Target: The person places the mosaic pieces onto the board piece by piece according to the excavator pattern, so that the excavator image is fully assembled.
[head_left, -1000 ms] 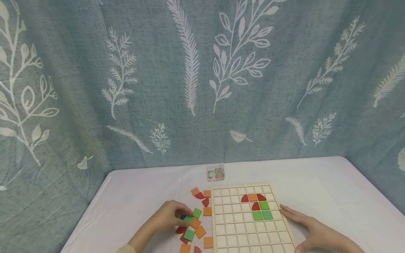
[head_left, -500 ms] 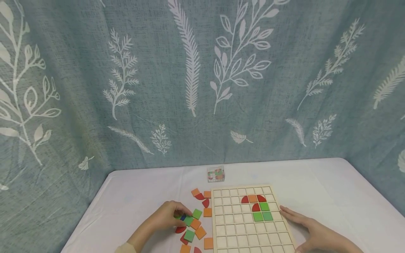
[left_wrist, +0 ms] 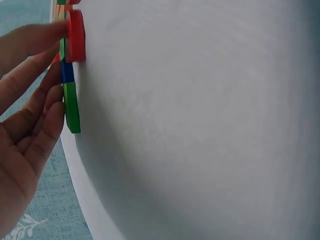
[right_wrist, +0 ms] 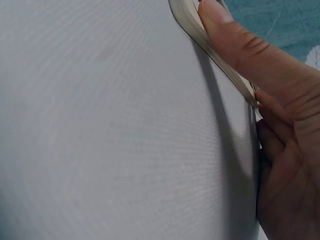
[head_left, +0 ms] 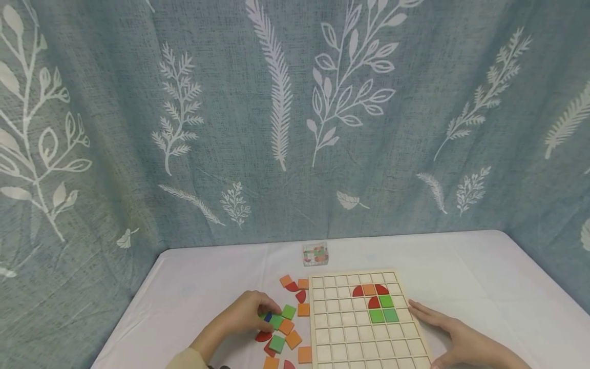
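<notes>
On the left side of the table, my left hand (head_left: 249,313) bends over a cluster of loose flat tiles. Its fingertips touch the tiles, near a small blue tile (head_left: 268,317) and a green square tile (head_left: 276,322). In the left wrist view the thumb meets a red rounded tile (left_wrist: 76,36), while other fingertips lie by a green tile (left_wrist: 71,107). My right hand (head_left: 456,335) spreads along the right edge of a wooden grid board (head_left: 334,335), thumb on its rim. The board holds red, orange and green tiles in its upper right part.
Orange squares (head_left: 293,339) and red quarter rounds (head_left: 300,296) lie scattered left of the board. Behind it stands a small clear box (head_left: 315,254) showing coloured pieces. A patterned blue-green curtain (head_left: 295,128) hangs behind the white table (head_left: 461,266).
The left hand stays over the tile cluster with only a slight shift of its fingers. The right hand keeps its place at the board, and the tiles on it are unchanged.
</notes>
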`<state>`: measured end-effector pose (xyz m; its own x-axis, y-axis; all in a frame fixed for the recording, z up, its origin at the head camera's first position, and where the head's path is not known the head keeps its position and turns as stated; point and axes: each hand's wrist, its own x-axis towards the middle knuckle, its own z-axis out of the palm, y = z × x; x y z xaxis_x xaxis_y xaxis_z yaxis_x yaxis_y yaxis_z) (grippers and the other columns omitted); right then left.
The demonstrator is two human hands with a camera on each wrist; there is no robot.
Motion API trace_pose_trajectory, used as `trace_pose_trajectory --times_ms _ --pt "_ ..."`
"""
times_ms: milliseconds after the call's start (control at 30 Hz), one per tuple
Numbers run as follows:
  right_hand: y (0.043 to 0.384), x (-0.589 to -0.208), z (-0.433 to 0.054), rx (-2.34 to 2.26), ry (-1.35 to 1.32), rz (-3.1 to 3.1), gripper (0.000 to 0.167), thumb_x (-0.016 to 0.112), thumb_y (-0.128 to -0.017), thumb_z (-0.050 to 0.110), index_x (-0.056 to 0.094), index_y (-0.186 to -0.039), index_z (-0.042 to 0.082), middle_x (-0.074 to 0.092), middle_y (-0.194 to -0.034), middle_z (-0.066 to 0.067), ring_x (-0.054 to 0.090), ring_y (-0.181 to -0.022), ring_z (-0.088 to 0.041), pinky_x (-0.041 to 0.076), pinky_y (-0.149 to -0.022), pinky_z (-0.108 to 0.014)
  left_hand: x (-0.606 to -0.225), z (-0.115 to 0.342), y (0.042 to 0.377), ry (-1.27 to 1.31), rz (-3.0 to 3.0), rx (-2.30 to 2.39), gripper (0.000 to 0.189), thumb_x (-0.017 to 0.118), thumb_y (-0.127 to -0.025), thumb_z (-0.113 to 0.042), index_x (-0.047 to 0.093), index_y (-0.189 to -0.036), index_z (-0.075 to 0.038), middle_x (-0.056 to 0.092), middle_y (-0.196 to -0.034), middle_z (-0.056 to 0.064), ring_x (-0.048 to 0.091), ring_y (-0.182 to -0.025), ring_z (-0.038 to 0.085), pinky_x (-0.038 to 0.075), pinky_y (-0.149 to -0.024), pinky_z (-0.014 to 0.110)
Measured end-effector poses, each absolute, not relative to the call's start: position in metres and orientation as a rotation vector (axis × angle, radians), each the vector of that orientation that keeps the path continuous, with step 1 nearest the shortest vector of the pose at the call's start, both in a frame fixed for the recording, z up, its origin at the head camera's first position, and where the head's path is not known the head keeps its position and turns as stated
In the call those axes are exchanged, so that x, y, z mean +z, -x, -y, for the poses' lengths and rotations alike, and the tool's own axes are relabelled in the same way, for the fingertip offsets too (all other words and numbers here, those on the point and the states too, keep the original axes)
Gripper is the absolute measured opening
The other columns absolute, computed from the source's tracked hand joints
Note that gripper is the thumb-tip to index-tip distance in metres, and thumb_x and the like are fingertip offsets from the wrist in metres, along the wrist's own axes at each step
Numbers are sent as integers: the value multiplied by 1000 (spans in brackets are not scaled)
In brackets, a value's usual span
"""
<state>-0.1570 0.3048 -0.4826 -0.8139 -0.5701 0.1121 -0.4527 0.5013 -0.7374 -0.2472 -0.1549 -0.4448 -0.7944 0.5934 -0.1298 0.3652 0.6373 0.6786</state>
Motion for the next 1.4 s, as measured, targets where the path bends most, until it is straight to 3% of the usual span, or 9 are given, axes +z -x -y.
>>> trace_pose_trajectory --times_ms 200,467,633,833,1033,1233,1400 --pt "156 -481 -306 -1222 850 -2571 95 80 -65 24 29 -144 8 21 -152 -5 11 -128 19 23 -95 -8 -445 148 249 -744 -2543 898 21 82 -65 -15 71 -83 -14 61 -79 -8 48 -71 11 42 -63 25" --pt "156 -485 -308 -1257 961 -2569 94 80 -66 25 30 -143 5 21 -151 -12 11 -132 12 17 -97 -6 -448 142 254 -705 -2549 990 20 80 -67 -22 69 -82 -15 62 -75 -8 52 -68 10 44 -61 24" --pt "155 -485 -308 -1231 907 -2591 94 80 -66 27 31 -144 7 22 -151 -10 11 -130 14 21 -96 -8 -443 127 256 -746 -2580 1039 18 79 -70 -25 69 -84 -18 62 -79 -10 52 -73 11 44 -63 25" --pt "156 -485 -307 -1215 887 -2625 96 82 -62 27 33 -143 9 23 -151 -11 10 -131 15 18 -96 -7 -433 96 257 -832 -2593 1059 20 78 -71 -27 70 -88 -19 64 -89 -9 55 -82 13 45 -70 28" --pt "155 -485 -307 -1191 897 -2640 96 82 -62 27 34 -143 9 23 -151 -11 10 -131 15 19 -97 -7 -425 54 251 -899 -2624 1026 23 78 -71 -25 71 -91 -14 65 -85 -8 54 -76 10 44 -63 23" --pt "156 -485 -306 -1192 869 -2629 96 82 -61 28 34 -142 10 24 -150 -11 11 -130 16 21 -97 -8 -423 10 236 -954 -2676 793 20 78 -71 -24 70 -86 -13 67 -82 -7 58 -79 6 46 -69 20" --pt "157 -486 -305 -1198 850 -2615 95 82 -62 27 34 -143 10 24 -151 -10 11 -130 16 20 -97 -8 -430 -15 227 -1008 -2727 626 17 79 -71 -24 71 -82 -13 64 -76 -8 53 -71 3 45 -64 18"
